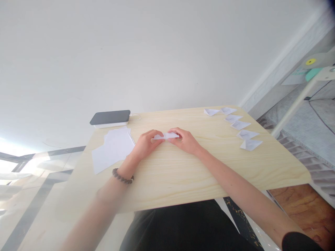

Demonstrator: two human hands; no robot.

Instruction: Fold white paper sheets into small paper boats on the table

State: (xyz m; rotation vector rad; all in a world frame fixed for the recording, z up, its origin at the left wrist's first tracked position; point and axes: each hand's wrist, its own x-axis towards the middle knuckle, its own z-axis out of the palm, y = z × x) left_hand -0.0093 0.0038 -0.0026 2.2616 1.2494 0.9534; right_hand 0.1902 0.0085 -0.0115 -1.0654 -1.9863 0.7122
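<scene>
Between my two hands, over the middle of the table, is a small folded piece of white paper point(171, 135). My left hand point(148, 142) pinches its left end, thumb below and fingers above. On the other end, my right hand point(184, 139) grips in the same way. The paper is long and narrow, with slanted ends; my fingers cover parts of it. Flat white paper sheets point(116, 144) lie in an overlapping stack just left of my left hand. Several folded white paper pieces point(251, 145) with pointed ends rest at the table's right side.
The light wooden table point(167, 177) stands against a pale wall point(162, 62). At its back left corner a dark-screened phone point(110, 118) lies on a white block, with a white cable point(136, 115) beside it. A white metal frame point(295, 104) rises beyond the right edge.
</scene>
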